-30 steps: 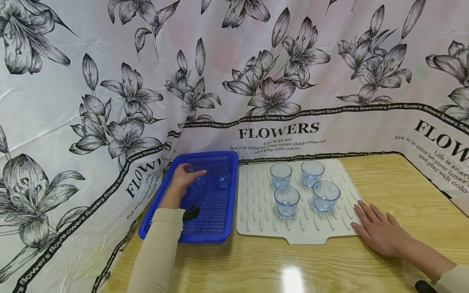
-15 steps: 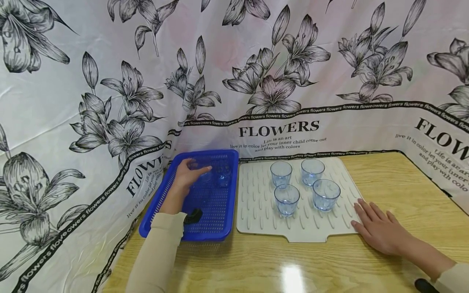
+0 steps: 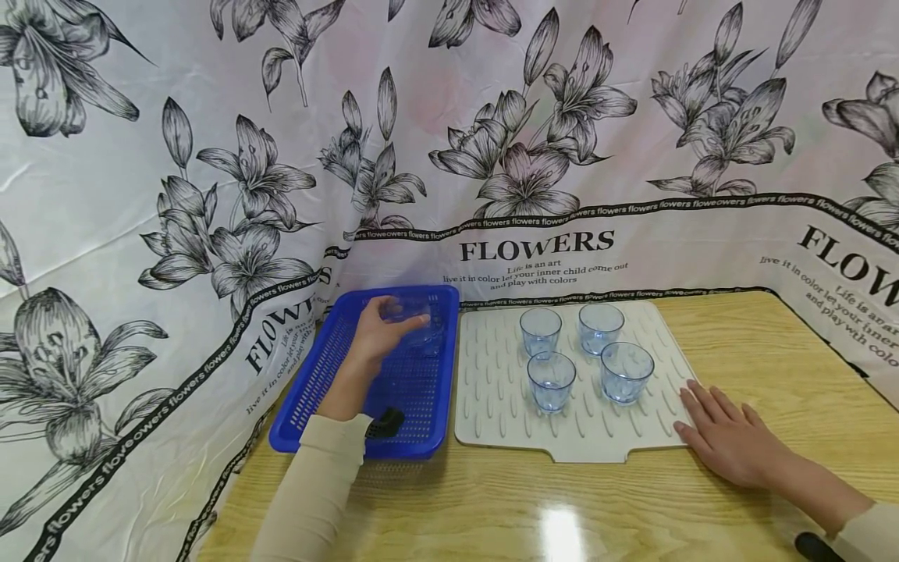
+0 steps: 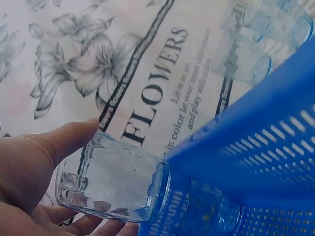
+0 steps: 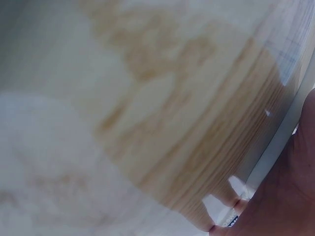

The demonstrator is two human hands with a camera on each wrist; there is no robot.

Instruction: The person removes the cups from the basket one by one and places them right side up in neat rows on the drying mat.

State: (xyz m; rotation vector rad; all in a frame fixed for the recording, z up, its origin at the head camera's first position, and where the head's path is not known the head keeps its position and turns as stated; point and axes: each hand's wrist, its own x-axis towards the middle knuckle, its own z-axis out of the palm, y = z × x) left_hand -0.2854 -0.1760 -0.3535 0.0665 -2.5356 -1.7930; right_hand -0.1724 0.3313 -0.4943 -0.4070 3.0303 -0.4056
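Note:
My left hand (image 3: 379, 332) grips a clear bluish drinking glass (image 4: 113, 179) over the blue basket (image 3: 453, 375), thumb on one side and fingers round the other. Another glass (image 4: 211, 209) sits in the basket beyond it, seen through the glass and dim in the head view. Several more tumblers stand upright on the white ridged draining mat, among them a front one (image 3: 551, 382) and a right one (image 3: 627, 375). My right hand (image 3: 733, 437) lies flat with its fingertips at the right edge of the white mat (image 3: 492, 421).
The wooden table (image 3: 492, 507) runs in front of the basket and mat. A floral curtain (image 3: 393, 179) hangs close behind and to the left. A black strap piece (image 3: 386, 423) shows at my left wrist over the basket.
My left hand has moved up and to the right, lifting the glass from the basket floor. The right hand and the glasses on the mat stay where they were.

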